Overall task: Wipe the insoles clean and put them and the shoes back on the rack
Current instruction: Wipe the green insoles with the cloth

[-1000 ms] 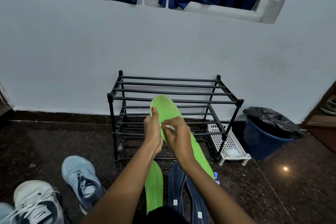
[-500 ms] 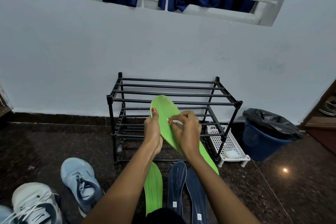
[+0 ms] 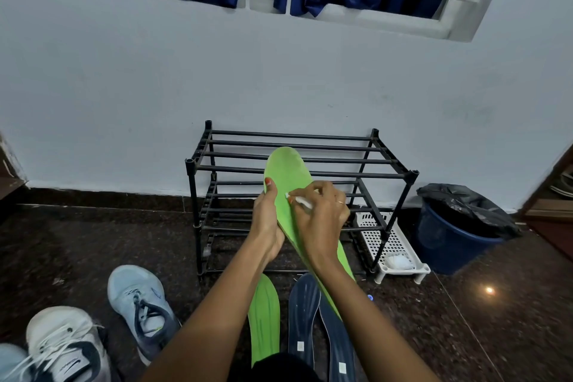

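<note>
Dark stone floor (image 3: pixel 93 242) in front of a black rack (image 3: pixel 189 195); both hands work on a raised green insole (image 3: pixel 288 170).
The left hand (image 3: pixel 266 226) grips the insole's left edge, thumb on its upper face. The right hand (image 3: pixel 322 220), fingers curled, pinches a small white wipe (image 3: pixel 302 202) against that face. Below the forearms, a second green insole (image 3: pixel 263 313) and two navy insoles (image 3: pixel 304 313) lie on the floor. Left of the left hand sit a light blue shoe (image 3: pixel 136 304) and a white shoe (image 3: pixel 62 341).
</note>
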Motion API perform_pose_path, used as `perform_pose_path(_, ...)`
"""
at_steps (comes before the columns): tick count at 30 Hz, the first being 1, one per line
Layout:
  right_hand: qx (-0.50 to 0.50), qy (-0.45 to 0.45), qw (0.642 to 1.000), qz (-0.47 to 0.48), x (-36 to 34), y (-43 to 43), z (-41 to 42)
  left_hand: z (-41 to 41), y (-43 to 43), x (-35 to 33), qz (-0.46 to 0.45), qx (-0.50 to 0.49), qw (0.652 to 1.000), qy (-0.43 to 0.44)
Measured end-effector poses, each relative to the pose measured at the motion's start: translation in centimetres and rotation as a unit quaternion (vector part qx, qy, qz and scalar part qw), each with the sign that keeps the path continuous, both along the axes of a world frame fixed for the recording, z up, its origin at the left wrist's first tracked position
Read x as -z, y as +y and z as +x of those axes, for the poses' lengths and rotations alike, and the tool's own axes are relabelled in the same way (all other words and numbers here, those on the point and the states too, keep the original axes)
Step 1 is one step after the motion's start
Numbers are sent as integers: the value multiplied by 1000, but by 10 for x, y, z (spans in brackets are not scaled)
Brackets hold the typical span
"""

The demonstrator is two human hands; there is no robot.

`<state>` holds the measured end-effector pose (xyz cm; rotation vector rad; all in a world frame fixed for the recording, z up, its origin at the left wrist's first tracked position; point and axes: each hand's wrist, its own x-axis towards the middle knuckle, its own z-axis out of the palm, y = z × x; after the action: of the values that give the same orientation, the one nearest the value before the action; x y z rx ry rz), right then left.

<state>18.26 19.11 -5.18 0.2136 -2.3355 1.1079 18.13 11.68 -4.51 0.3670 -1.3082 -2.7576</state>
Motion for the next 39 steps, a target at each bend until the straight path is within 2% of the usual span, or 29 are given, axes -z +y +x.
perform_pose_path(4, -121, 0, 992, 19, 4, -1, 13, 0, -4, 0, 21, -19, 999, -21)
perform_pose_path(15, -94, 54, 994, 10, -4, 1, -5, 0, 6, 4, -2, 11, 999, -37)
perform_pose_path(23, -145, 53, 986, 57, 16, 8, 16, -4, -2, 3, 15, -18, 998, -60)
perform_pose_path(34, -121, 40, 991, 33, -8, -3, -11, 0, 7, 5, 2, -16, 999, -30)
perform_pose_path(39, -160, 12, 987, 33, 3, -5, 4, -5, -2, 6, -11, -52, 998, -30)
